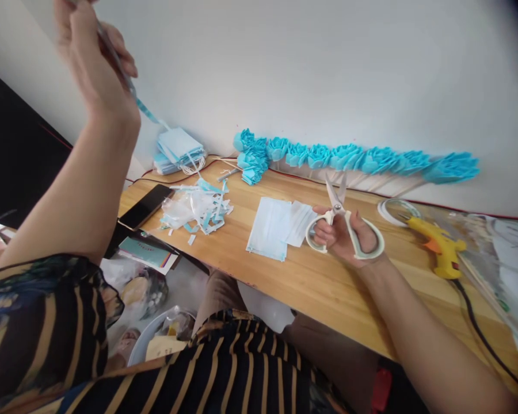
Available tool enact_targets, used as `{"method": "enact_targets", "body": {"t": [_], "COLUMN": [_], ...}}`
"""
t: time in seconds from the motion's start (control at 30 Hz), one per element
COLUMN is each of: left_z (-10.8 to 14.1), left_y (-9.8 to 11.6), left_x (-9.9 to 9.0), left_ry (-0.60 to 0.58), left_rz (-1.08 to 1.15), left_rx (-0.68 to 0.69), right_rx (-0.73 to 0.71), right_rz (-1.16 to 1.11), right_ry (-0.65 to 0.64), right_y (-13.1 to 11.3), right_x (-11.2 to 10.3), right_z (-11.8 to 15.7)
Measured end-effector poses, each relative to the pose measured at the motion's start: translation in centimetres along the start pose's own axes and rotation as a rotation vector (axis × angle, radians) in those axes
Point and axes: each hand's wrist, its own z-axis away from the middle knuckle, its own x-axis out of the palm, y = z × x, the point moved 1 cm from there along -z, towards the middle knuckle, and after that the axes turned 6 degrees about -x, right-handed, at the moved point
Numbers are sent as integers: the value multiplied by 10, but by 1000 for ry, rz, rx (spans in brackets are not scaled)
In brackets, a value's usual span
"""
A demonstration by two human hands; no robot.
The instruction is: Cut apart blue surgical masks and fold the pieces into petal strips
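Observation:
My right hand [345, 238] has its fingers through the white handles of a pair of scissors [337, 208]. The blades point up and stand apart, with nothing between them. Raised at the upper left, my left hand [97, 63] is closed on a thin grey-blue strip [120, 62], seen edge-on and slightly blurred; a narrow blue end hangs past the wrist. Light blue face masks [270, 227] lie flat on the table just left of the scissors. Below my left hand, a stack of folded masks [179, 146] with white ear loops rests near the wall.
Blue paper-like flowers [319, 155] on sticks line the wall. Cut scraps [198, 210] lie beside a black phone [145, 206]. A yellow glue gun [435, 247] with a black cord and a white coil [386, 213] are at the right. Under the table stands a bin [149, 339].

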Motion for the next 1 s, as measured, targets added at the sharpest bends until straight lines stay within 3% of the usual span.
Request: {"method": "enact_targets", "body": {"t": [0.1, 0.17, 0.23, 0.27, 0.33, 0.37, 0.4, 0.47, 0.53, 0.7, 0.77, 0.83, 1.0], "left_z": [7, 23, 46, 60, 88, 101, 113, 131, 145, 167, 168, 162, 141], "left_y": [-2, -16, -37, -49, -73, -83, -92, -104, -112, -124, -124, -121, -91], "left_x": [1, 6, 10, 11, 12, 11, 11, 10, 11, 10, 7, 5, 12], "left_ry": [53, 6, -57, -128, -502, -710, -844, -863, -921, -1105, -1108, -1026, -564], "left_rz": [187, 187, 17, -129, -464, -629, -777, -944, -931, -912, -889, -815, -477], "left_rx": [148, 112, 18, -52, -224, -259, -223, -70, 37, -68, -114, -154, -182], "right_rx": [10, 13, 15, 15, 11, 10, 7, 7, 9, 8, 9, 13, 5], "right_rz": [-5, -5, 2, 9, 20, 25, 30, 43, 60, 87, 87, 75, 57], "right_ry": [4, 12, 16, 15, 12, 11, 8, 2, -1, 4, -6, -24, -42], "right_y": [2, 3, 4, 4, 5, 5, 5, 5, 5, 8, 9, 9, 9], "right_x": [-1, -1, -1, -1, 1, 1, 2, 3, 3, 2, 2, 3, 4], "right_z": [0, 0, 0, 0, 1, 1, 1, 0, 0, 0, 0, 0, -1]}}
